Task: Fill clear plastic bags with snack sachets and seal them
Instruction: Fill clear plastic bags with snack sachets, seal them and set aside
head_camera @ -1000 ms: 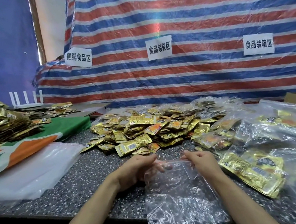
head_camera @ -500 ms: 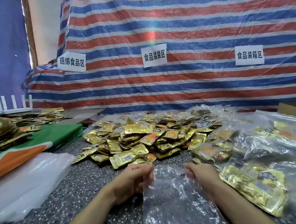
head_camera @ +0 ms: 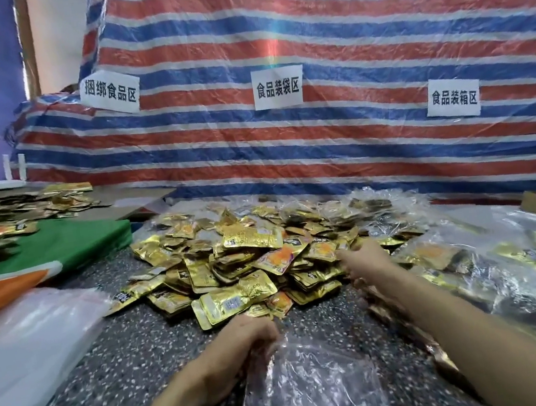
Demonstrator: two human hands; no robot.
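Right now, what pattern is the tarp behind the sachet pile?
The tarp has red, blue and white stripes; head view.

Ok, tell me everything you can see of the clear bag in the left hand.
The clear bag is thin, glossy, crinkled plastic; the speckled tabletop under it shows through. It looks empty. It lies before the person and runs out of the picture's bottom edge. The left hand grips its top left corner, bunching the mouth. The right hand is off it, at the sachet pile.
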